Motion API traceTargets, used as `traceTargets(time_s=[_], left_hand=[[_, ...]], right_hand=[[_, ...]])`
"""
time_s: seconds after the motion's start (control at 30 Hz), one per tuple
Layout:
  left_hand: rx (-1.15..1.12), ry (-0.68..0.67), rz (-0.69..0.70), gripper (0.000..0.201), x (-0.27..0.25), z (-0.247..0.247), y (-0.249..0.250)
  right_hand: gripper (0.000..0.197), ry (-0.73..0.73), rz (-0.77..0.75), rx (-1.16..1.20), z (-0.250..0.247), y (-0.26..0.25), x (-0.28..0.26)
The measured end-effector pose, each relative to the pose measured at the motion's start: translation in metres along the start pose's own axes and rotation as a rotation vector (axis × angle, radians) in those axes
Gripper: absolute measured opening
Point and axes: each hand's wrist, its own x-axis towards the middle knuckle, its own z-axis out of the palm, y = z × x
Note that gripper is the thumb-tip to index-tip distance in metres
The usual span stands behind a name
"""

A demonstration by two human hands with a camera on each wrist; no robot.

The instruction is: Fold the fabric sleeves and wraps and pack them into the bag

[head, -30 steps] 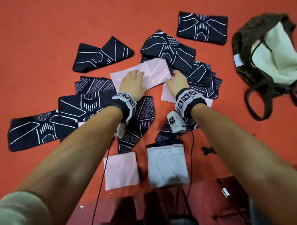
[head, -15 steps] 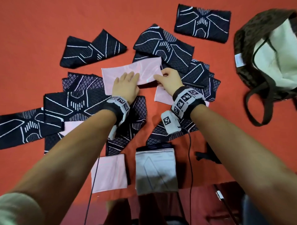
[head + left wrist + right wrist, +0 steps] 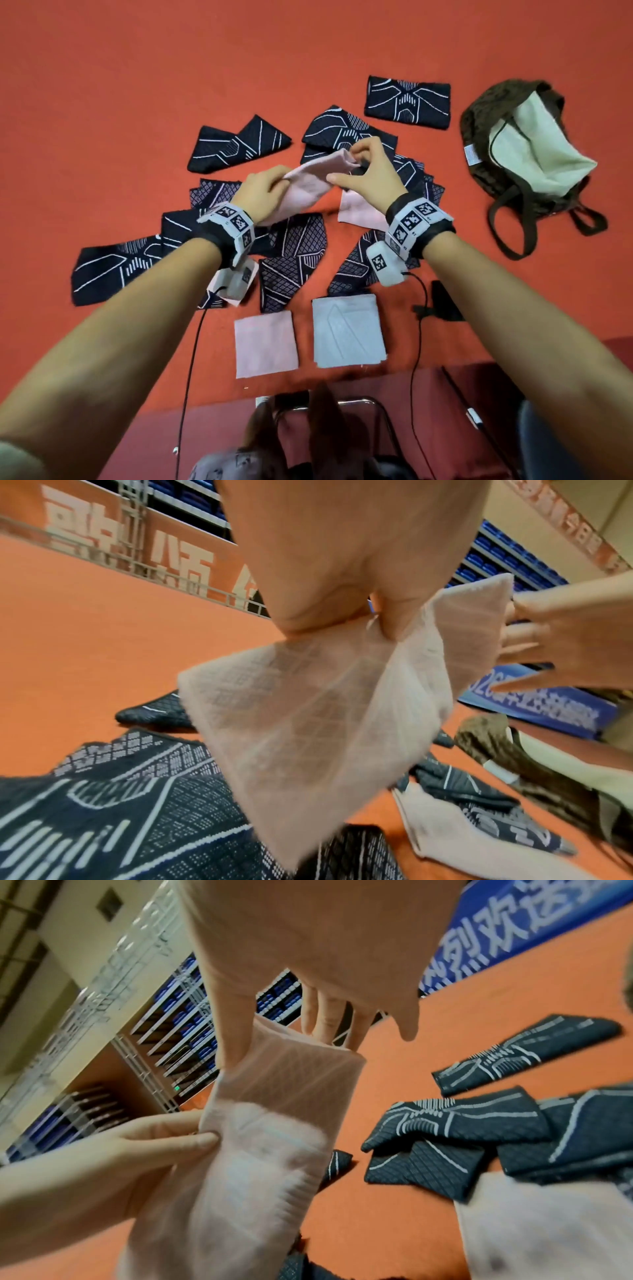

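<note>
Pink sleeve (image 3: 310, 181): one piece, lifted off the orange floor (image 3: 137, 85), held at the centre of the head view above the pile. Left hand (image 3: 263, 193) grips its lower end, fingers curled round the cloth; right hand (image 3: 370, 164) pinches the upper end between thumb and forefinger, the other fingers spread.

Black patterned sleeves (image 3: 349, 133): many, unfolded and overlapping on the floor beneath and around the hands, spreading from 8 o'clock to 1 o'clock. One lies apart at 1 o'clock (image 3: 407, 102), another at 11 o'clock (image 3: 236, 145).

Second pink piece (image 3: 359, 212): flat on the floor, just under the right wrist.

Folded pink square (image 3: 265, 344) and folded grey square (image 3: 347, 334): side by side at 6 o'clock, near the person.

Brown bag (image 3: 479, 113): at 3 o'clock, well apart from the pile, mouth open, pale lining showing, straps loose on the floor.
</note>
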Motion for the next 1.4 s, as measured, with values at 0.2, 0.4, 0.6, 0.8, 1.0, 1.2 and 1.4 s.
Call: traceTargets(time_s=[0.2,0.4,0.6,0.8,1.0,1.2,1.4], left_hand=[[-0.274,-0.046,-0.070,0.018,-0.043,-0.041,0.011],[-0.458,-0.189,-0.310,0.021,-0.085,-0.049,-0.011],[-0.467,-0.243,-0.353,0.018,-0.104,-0.041,-0.022],[-0.738,-0.149,-0.475,0.020,-0.112,-0.035,-0.035],[-1.112,-0.104,-0.564,0.022,-0.127,-0.043,-0.039],[-1.225,-0.178,-0.535,0.045,-0.138,-0.051,-0.039],[-1.152,-0.103,-0.462,0.020,-0.144,-0.044,-0.048]], right_hand=[[0.011,-0.024,-0.045,-0.201,0.007,-0.032,-0.026],[0.031,0.042,-0.044,-0.107,0.019,-0.055,-0.050],[0.011,0.089,-0.068,-0.108,0.032,-0.060,-0.072],[0.029,0.032,-0.165,-0.135,0.059,-0.064,-0.106],[0.027,-0.119,-0.324,-0.338,0.098,-0.042,-0.131],[0.028,-0.270,-0.362,-0.468,0.127,-0.031,-0.140],[0.027,-0.102,-0.269,-0.289,0.131,-0.040,-0.145]])
